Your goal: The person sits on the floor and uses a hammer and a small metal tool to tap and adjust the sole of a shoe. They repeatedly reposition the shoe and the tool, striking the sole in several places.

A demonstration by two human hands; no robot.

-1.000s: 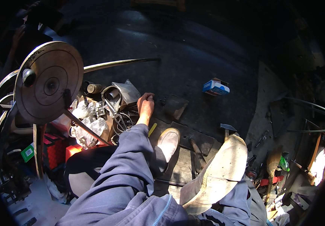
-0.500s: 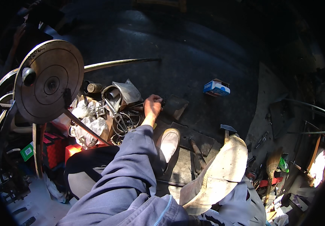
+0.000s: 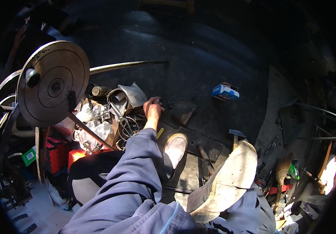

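My left hand [image 3: 152, 109], in a dark blue sleeve [image 3: 136, 156], reaches low over the floor with its fingers curled. What they hold, if anything, is hidden. Right beside it, to the left, lies a heap of clear plastic bags [image 3: 133, 94] and looped grey cables [image 3: 127, 126]. Small dark bits [image 3: 171, 103] and a flat dark plate [image 3: 184, 110] lie just right of my fingers. Between the wrist and a beige shoe [image 3: 175, 145] shows a narrow yellow strip [image 3: 160, 133]. My right hand is out of view.
A round metal disc [image 3: 53, 84] on legs stands at the left. A large beige shoe-shaped thing [image 3: 226, 181] rises at lower right, beside a hammer head [image 3: 237, 133] and a wooden handle [image 3: 205, 158]. A blue-and-white box [image 3: 225, 91] and a straw broom [image 3: 283, 171] lie beyond.
My left hand has moved a little left, away from the small dark bits that were at its fingertips. The yellow strip now shows more beside my wrist.
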